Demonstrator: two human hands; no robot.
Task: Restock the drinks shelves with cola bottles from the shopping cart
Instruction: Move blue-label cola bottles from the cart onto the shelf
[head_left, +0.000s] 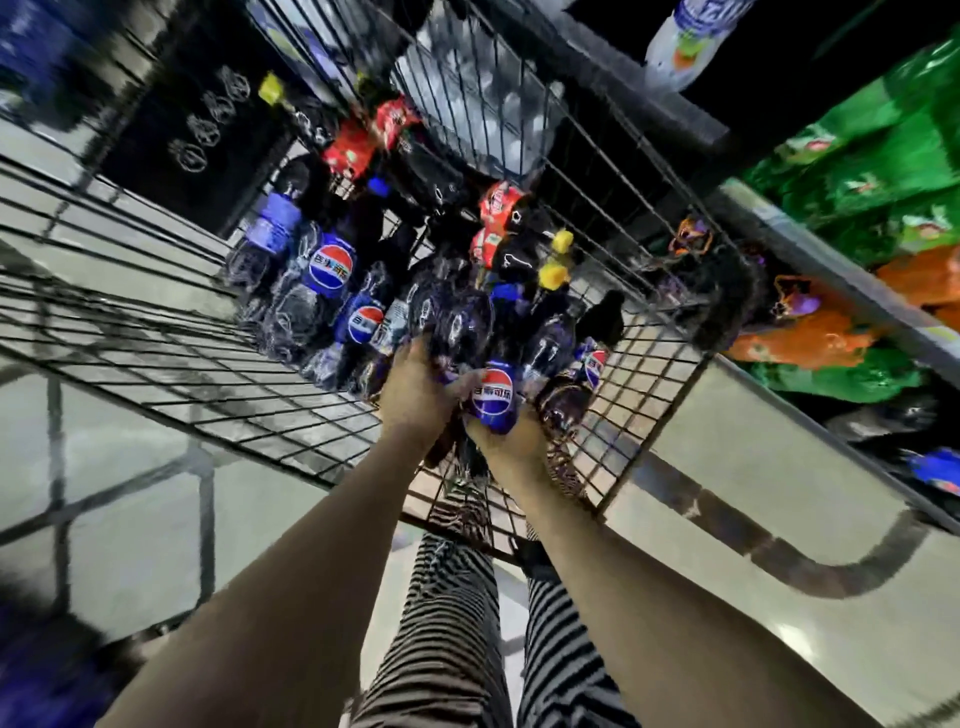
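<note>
- Nearest, the striped trousers (457, 623) stand at the near end of the cart (156, 322), and both bare forearms reach forward into its wire basket.
- The right hand (506, 439) cups a blue-label cola bottle (493, 397) from beneath, fingers curled round its body. The bottle sits low in the near corner, touching its neighbours.
- Just beside it, the left hand (415, 389) is wrapped on a dark bottle (452, 325). Blur hides exactly how the fingers lie.
- Farther in, more blue-label bottles (330, 265) lie heaped on their sides, with red-label bottles (498, 202) beyond them.
- To the right, past the cart wall, runs the shelf edge (831, 270), with green and orange bottles (857, 171) above it.
- The step in hand looks like the pick-up — a bottle in each hand, neither yet out of the cart.
- The next move calls for lifting both clear of the heap and the wire wall, then turning right to the shelves. The cola row itself is not plain here, so it needs finding first.
</note>
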